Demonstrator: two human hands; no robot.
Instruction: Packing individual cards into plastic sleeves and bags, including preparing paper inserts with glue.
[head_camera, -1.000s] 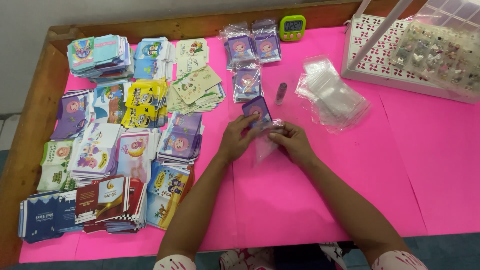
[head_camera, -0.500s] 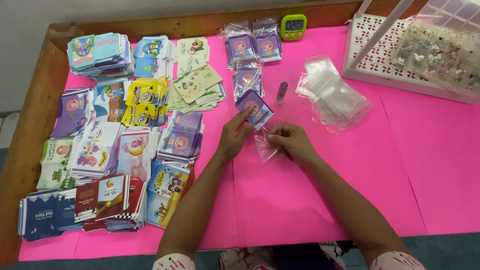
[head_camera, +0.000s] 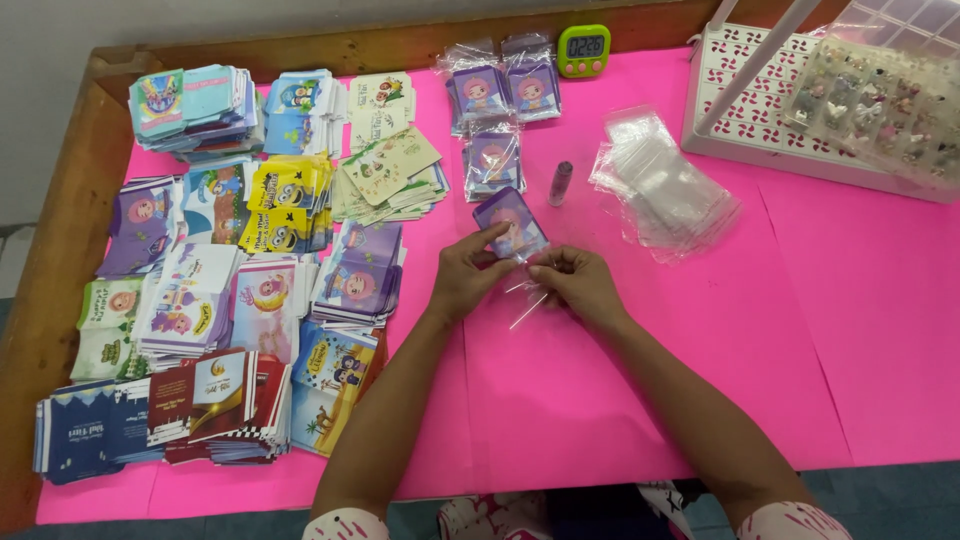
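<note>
my left hand (head_camera: 462, 283) pinches a purple card (head_camera: 511, 223) at mid-frame, above the pink worktop (head_camera: 600, 400). my right hand (head_camera: 577, 284) is closed on a clear sleeve (head_camera: 527, 290), hard to make out; my fingers hide its top edge.

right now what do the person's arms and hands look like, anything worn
Both forearms are bare from wrist to above the elbow. The left hand and right hand wear no gloves; no rings or watch show. At the bottom edge, short white sleeves with a small pinkish-red pattern cover the upper arms.
</note>
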